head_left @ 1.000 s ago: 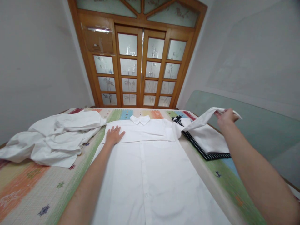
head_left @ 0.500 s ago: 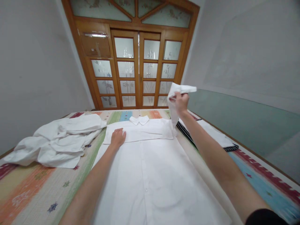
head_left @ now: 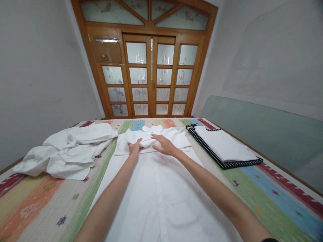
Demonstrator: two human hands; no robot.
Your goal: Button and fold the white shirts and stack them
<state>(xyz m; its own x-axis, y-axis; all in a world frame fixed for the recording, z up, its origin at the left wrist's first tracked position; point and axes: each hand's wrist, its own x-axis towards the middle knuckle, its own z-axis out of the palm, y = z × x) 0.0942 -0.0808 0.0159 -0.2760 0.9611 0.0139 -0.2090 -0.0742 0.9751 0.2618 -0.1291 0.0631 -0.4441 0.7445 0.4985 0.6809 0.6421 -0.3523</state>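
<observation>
A white collared shirt [head_left: 141, 195] lies spread out, its buttoned front facing up and its collar [head_left: 152, 129] at the far end. White sleeve cloth is folded across the chest in a loose, wrinkled band. My left hand [head_left: 135, 148] is at the lower edge of that band, cloth between its thumb and fingers; part of its fingers is hidden. Just to the right, my right hand [head_left: 164, 145] rests over the band below the collar, fingers stretched out and apart, holding nothing.
A rumpled pile of white clothing [head_left: 70, 148] lies on the left. Folded white clothing [head_left: 224, 144] sits on a black striped garment [head_left: 228, 164] at the right. A multicoloured patterned cover [head_left: 73, 205] lies underneath. Wooden glass-paned doors [head_left: 151, 77] stand beyond.
My right hand has come down and left from the raised sleeve, which now lies across the chest. My left hand has shifted slightly right and now has cloth between thumb and fingers.
</observation>
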